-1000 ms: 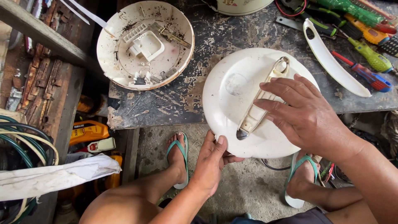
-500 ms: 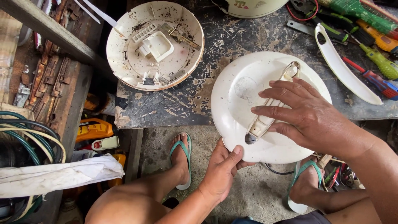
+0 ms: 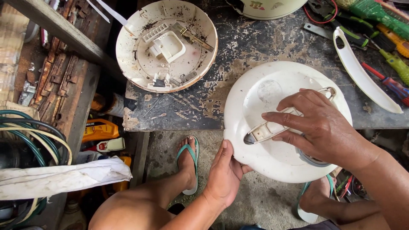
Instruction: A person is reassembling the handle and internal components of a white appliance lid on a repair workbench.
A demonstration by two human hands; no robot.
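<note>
A round white appliance lid (image 3: 264, 93) juts over the front edge of a worn dark table (image 3: 204, 106). My left hand (image 3: 226, 172) grips the lid's near rim from below. My right hand (image 3: 317, 127) lies on top, fingers pressing a long cream latch handle piece (image 3: 268, 130) that runs diagonally across the lid. A second round shell (image 3: 166, 44), dirty inside with a square socket and metal strip, rests open side up at the table's back left.
A curved white plastic strip (image 3: 362, 72) and several screwdrivers (image 3: 392, 64) lie at the right. A cream pot body (image 3: 268, 8) stands at the back. Coiled hoses (image 3: 25, 136), a rolled white cloth (image 3: 59, 176) and tool clutter sit left. My sandalled feet (image 3: 187, 162) are below.
The view has shifted, so the lid and table sit further right and lower. My right hand's fingers have spread further along the handle piece. My left hand keeps its hold on the rim.
</note>
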